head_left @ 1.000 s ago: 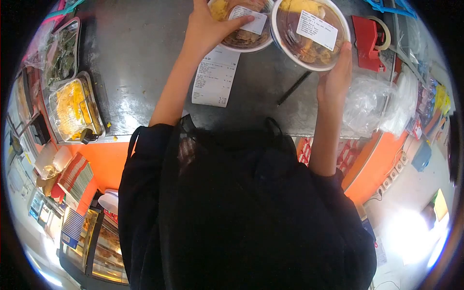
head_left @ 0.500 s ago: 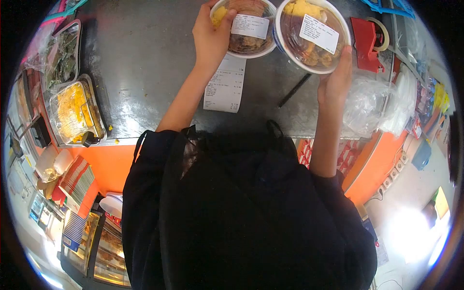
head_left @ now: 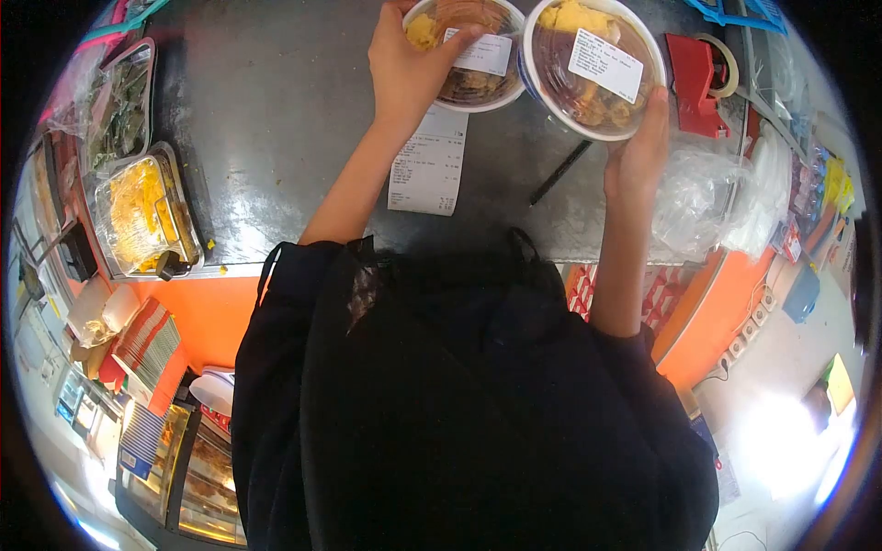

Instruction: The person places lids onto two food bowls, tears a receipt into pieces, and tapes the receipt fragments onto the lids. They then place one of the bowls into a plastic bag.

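Observation:
Two lidded round food bowls with white labels sit side by side at the far edge of a steel counter [head_left: 266, 138]. My left hand [head_left: 409, 73] grips the smaller left bowl [head_left: 478, 55], thumb lying on its lid near the label. My right hand [head_left: 638, 147] holds the near rim of the larger right bowl [head_left: 588, 64], which shows yellow and brown food under a clear lid. A printed receipt [head_left: 427, 170] lies flat on the counter just below the left bowl, beside my left forearm.
A black pen [head_left: 559, 172] lies near the receipt. A red tape dispenser [head_left: 703, 73] stands right of the bowls, with clear plastic bags [head_left: 707, 197] below it. At the left are a tray of yellow food [head_left: 142, 216] and a tray of greens [head_left: 119, 96].
My left hand shifted its grip on the smaller bowl, the thumb now over the lid again. The receipt lies slightly further right than a second ago. The right hand stayed put.

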Action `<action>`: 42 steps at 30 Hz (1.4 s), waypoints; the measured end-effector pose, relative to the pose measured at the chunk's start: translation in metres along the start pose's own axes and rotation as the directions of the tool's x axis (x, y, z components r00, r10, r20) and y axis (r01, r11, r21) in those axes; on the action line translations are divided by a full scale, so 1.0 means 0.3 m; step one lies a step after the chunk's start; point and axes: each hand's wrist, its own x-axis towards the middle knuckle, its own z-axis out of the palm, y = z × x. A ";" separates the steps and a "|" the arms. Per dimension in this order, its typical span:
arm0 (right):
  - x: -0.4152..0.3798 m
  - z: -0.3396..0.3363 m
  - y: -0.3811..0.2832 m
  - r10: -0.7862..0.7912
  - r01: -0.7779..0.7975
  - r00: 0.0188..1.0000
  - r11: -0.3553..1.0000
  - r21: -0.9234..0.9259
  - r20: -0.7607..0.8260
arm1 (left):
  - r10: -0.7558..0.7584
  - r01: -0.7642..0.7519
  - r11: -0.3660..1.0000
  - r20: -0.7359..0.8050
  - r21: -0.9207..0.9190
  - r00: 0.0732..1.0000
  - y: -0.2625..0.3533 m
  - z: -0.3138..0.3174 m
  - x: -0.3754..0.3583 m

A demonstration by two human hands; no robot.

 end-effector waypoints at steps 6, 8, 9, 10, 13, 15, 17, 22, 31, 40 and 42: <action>-0.002 0.003 0.000 0.010 -0.010 1.000 1.000 0.002 -0.018 | 0.038 -0.035 0.997 -0.043 0.063 0.998 -0.064 0.008 0.013; -0.001 0.003 0.002 0.008 -0.007 1.000 1.000 0.014 -0.024 | -0.014 0.014 1.000 -0.011 0.018 1.000 -0.086 -0.009 0.020; -0.001 0.003 0.000 0.007 -0.006 1.000 1.000 0.022 -0.020 | -0.027 0.045 0.984 0.108 -0.174 0.994 -0.101 -0.026 0.025; 0.000 0.003 0.000 0.006 -0.005 1.000 1.000 0.030 -0.018 | -0.016 0.098 0.930 0.226 -0.354 0.974 -0.111 -0.044 0.029; 0.004 0.002 0.000 -0.015 0.015 1.000 1.000 0.016 0.005 | 0.171 -0.126 0.983 0.416 -0.134 0.893 -0.132 -0.100 0.030; 0.004 0.004 0.000 0.001 -0.001 1.000 1.000 0.027 0.003 | 0.143 -0.080 0.975 0.308 -0.209 0.940 -0.128 -0.101 -0.012; 0.005 0.005 -0.003 0.016 -0.016 1.000 0.999 0.039 -0.002 | 0.106 -0.045 0.957 0.201 -0.288 0.974 -0.131 -0.128 -0.062; 0.003 0.009 -0.008 0.028 -0.027 1.000 0.999 0.037 -0.013 | 0.195 -0.394 0.791 0.417 0.468 0.888 -0.210 -0.252 -0.233; 0.006 0.005 -0.003 0.002 -0.002 1.000 1.000 0.025 -0.006 | 0.018 -0.369 0.629 0.462 0.684 0.887 -0.172 -0.280 -0.415; -0.003 0.011 -0.004 0.003 -0.003 1.000 1.000 0.022 -0.028 | -0.125 -0.156 0.782 0.396 0.603 0.910 -0.111 -0.256 -0.395; -0.001 0.004 -0.003 -0.001 0.002 1.000 1.000 0.021 -0.008 | -0.072 -0.144 0.797 0.330 0.586 0.941 -0.088 -0.240 -0.350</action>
